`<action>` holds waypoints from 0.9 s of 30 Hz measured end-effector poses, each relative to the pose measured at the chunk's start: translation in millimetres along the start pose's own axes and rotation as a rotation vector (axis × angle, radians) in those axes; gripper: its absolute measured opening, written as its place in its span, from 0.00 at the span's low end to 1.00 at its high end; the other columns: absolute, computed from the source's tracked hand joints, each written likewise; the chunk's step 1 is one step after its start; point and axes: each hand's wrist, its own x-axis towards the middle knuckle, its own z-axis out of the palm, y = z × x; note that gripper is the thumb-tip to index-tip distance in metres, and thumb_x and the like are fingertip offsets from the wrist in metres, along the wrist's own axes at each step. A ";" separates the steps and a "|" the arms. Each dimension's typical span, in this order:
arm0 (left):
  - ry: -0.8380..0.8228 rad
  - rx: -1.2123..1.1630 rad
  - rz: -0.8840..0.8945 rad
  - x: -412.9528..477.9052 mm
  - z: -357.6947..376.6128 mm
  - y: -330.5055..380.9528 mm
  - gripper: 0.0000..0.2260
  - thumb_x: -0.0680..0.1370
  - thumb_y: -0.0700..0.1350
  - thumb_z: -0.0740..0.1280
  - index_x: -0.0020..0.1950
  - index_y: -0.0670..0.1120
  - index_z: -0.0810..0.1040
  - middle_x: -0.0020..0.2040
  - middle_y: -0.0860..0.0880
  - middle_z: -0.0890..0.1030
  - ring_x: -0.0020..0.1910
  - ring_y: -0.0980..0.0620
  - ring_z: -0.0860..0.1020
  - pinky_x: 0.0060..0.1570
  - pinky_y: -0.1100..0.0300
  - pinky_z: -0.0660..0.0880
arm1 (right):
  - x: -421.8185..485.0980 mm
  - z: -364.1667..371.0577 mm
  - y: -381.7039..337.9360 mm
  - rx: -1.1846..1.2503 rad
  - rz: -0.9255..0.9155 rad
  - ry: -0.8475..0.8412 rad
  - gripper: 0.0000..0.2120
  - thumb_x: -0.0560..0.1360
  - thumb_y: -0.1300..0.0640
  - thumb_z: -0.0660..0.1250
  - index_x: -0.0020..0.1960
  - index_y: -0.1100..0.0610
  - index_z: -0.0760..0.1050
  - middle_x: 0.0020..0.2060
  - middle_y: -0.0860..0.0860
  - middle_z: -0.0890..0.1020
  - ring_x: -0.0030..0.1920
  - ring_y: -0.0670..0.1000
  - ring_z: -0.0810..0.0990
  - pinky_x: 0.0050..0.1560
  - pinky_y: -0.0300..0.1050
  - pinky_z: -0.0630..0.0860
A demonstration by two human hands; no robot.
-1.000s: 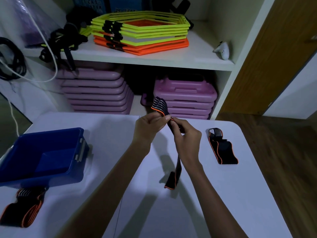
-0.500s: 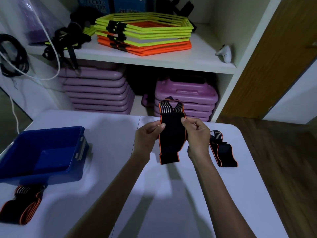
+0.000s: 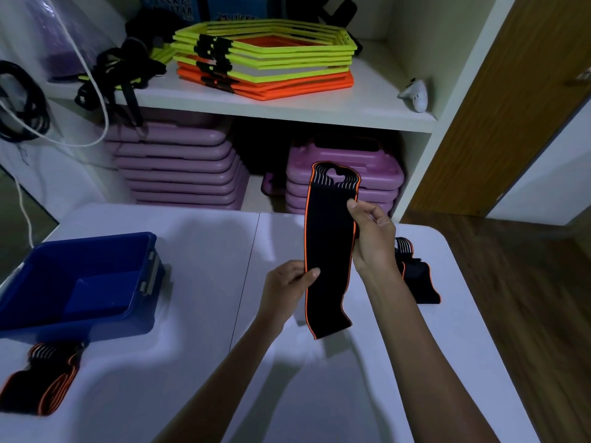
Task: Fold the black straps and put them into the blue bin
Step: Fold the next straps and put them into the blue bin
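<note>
I hold a black strap with orange edging [image 3: 329, 251] upright above the white table [image 3: 198, 362], its flat face toward me. My right hand [image 3: 372, 241] pinches its right edge near the top. My left hand [image 3: 287, 286] pinches its left edge lower down. The strap's lower end hangs free just above the table. A second black strap [image 3: 417, 279] lies on the table behind my right wrist, partly hidden. A third strap [image 3: 38, 382] lies folded at the front left. The blue bin [image 3: 80, 282] stands at the left with nothing visible in it.
Behind the table is a white shelf unit [image 3: 319, 107] with yellow and orange hexagon rings [image 3: 265, 65], stacked purple step boards [image 3: 179, 167] below, and a white controller [image 3: 415, 95]. Cables hang at the far left. A wooden floor [image 3: 527, 298] lies to the right.
The strap has turned from edge-on to flat-faced and now hangs longer. My right hand has risen to its upper edge; my left hand has slid down its left edge.
</note>
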 end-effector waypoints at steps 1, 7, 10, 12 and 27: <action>-0.048 -0.013 -0.031 -4.2 0.9 -5.2 0.05 0.73 0.44 0.71 0.43 0.42 0.81 0.42 0.42 0.85 0.40 0.49 0.82 0.43 0.58 0.75 | 2.6 1.1 -1.2 0.017 0.008 -0.004 0.07 0.72 0.64 0.71 0.38 0.56 0.77 0.43 0.54 0.82 0.53 0.55 0.80 0.64 0.54 0.74; -0.220 -0.027 -0.166 -31.1 6.4 -54.2 0.04 0.74 0.41 0.69 0.46 0.40 0.80 0.45 0.42 0.85 0.43 0.51 0.82 0.47 0.60 0.76 | 28.1 3.1 -2.4 0.042 0.055 -0.003 0.06 0.74 0.65 0.69 0.39 0.58 0.76 0.44 0.54 0.83 0.48 0.53 0.83 0.56 0.48 0.80; -0.285 -0.013 -0.217 -48.3 1.1 -73.0 0.04 0.75 0.41 0.69 0.46 0.40 0.80 0.40 0.46 0.84 0.36 0.55 0.79 0.42 0.63 0.75 | 41.9 -2.1 15.1 0.014 0.095 -0.015 0.07 0.74 0.66 0.68 0.39 0.57 0.76 0.39 0.53 0.82 0.39 0.50 0.83 0.45 0.44 0.82; -0.307 0.003 -0.251 -62.6 -5.0 -84.0 0.02 0.75 0.40 0.69 0.46 0.42 0.80 0.38 0.51 0.84 0.34 0.60 0.80 0.38 0.68 0.75 | 48.1 -9.2 35.1 -0.034 0.140 -0.001 0.08 0.74 0.66 0.68 0.38 0.58 0.75 0.37 0.53 0.82 0.37 0.49 0.82 0.40 0.41 0.81; -0.374 0.693 -0.245 -89.5 -44.0 -139.1 0.14 0.67 0.56 0.74 0.31 0.48 0.76 0.30 0.55 0.77 0.28 0.60 0.74 0.30 0.63 0.69 | 18.6 -88.4 174.4 -0.800 0.264 -0.030 0.15 0.75 0.55 0.66 0.59 0.61 0.78 0.56 0.56 0.82 0.60 0.56 0.78 0.64 0.50 0.72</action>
